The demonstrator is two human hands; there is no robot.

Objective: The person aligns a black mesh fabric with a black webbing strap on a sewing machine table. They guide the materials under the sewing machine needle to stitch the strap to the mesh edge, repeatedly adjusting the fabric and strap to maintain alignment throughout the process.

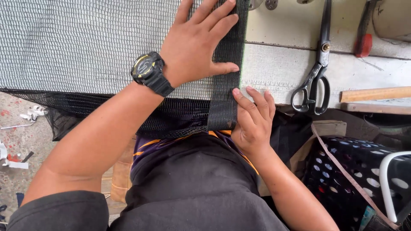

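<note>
While the black mesh netting (77, 47) covers the upper left of the frame, the left hand (195, 45) lies flat on it, fingers spread, grasping nothing. Just below centre, the right hand (252, 119) pinches the folded mesh edge (227, 77). Black scissors (314, 72) lie at upper right on the white table (278, 68).

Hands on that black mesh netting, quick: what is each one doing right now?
Left hand: open, flat on the folded black mesh netting.
Right hand: fingers curled, gripping the netting's folded edge.
</note>
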